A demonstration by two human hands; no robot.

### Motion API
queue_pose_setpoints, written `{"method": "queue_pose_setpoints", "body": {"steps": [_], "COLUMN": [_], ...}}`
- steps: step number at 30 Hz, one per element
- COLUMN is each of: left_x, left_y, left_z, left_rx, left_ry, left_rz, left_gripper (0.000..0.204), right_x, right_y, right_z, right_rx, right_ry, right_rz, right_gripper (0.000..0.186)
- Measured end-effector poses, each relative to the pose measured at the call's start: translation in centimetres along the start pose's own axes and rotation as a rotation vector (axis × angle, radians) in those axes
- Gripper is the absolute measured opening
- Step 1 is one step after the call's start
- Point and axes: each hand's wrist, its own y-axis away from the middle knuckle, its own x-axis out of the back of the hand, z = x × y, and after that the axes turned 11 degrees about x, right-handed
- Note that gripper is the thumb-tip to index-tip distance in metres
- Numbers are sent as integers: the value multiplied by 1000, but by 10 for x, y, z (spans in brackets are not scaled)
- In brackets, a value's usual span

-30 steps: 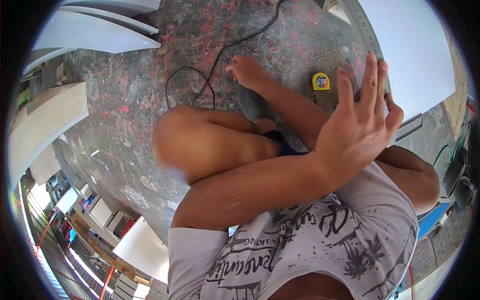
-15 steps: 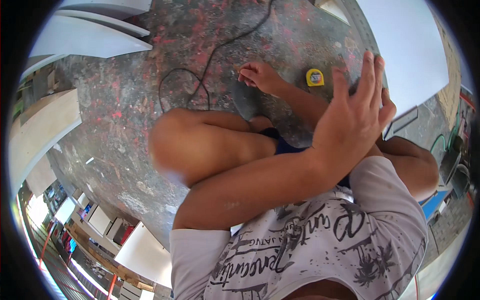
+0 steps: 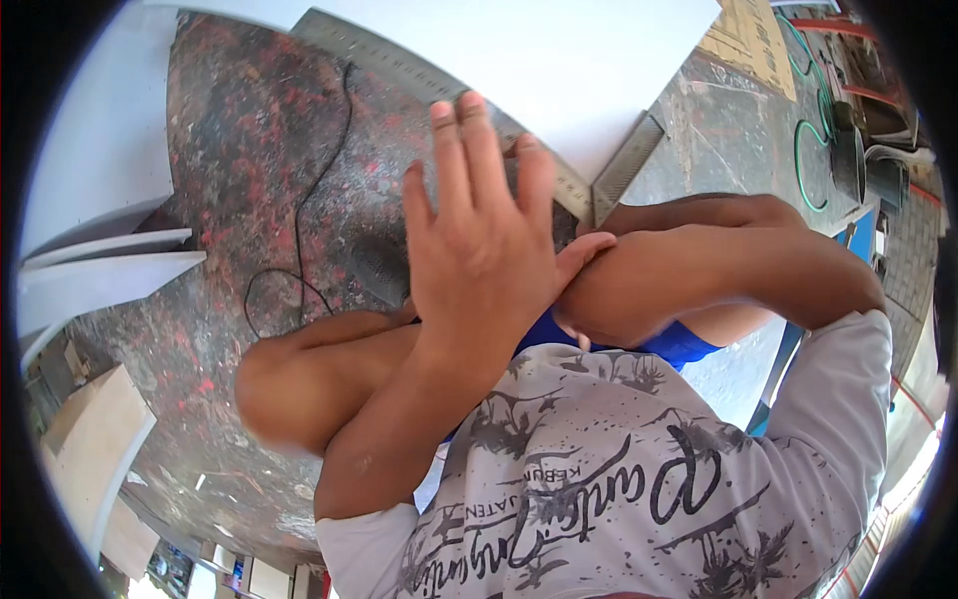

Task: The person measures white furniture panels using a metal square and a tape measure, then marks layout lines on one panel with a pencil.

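Observation:
A large white board (image 3: 559, 70) lies in front of me. A metal try square (image 3: 389, 62) sits against it, its graduated blade along the near edge and its thick stock at the right corner. My left hand (image 3: 484, 215) is stretched flat with the fingers spread, and its middle fingertips reach over the blade; whether they press on it I cannot tell. My right forearm crosses in from the right over my bent leg. My right hand (image 3: 577, 317) is mostly hidden behind the left one, so its fingers and anything in them do not show.
On the stained floor (image 3: 230, 329) a black cable (image 3: 299, 220) curls to the left. White curved panels (image 3: 110, 270) stand at the left, with a plywood piece (image 3: 100, 429) below them. A green hose (image 3: 798, 150) and brown cardboard (image 3: 748, 45) are at the right.
The view has turned, bringing the board and square to the middle. My right hand, earlier out over the floor with fingers pinched, has drawn back behind my left. The yellow tape measure no longer shows.

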Motion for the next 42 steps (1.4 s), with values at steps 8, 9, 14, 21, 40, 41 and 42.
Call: {"method": "queue_pose_setpoints", "body": {"steps": [8,9,14,21,40,41,42], "left_x": [-13,-14,-29,-52,-63,-63,-62], "left_y": [-2,0,1,-5,-6,-6,-5], "left_z": [16,17,17,10,8,8,8], "left_rx": [-13,-17,46,9,-20,-19,-19], "left_ry": [-63,-73,-161,-6,125,131,136], "left_rz": [33,20,26,136,186,185,185], "left_gripper": [99,99,100,91,96,96,96], "right_x": [52,55,47,41,32,32,32], "right_y": [75,74,53,47,39,38,38], "right_z": [23,28,72,90,81,81,81], "right_rx": [199,96,78,54,267,271,267], "right_ry": [8,23,-247,-483,56,56,58], "right_rz": [474,751,890,899,877,877,874], "right_gripper": [4,3,10,12,13,13,13]}}
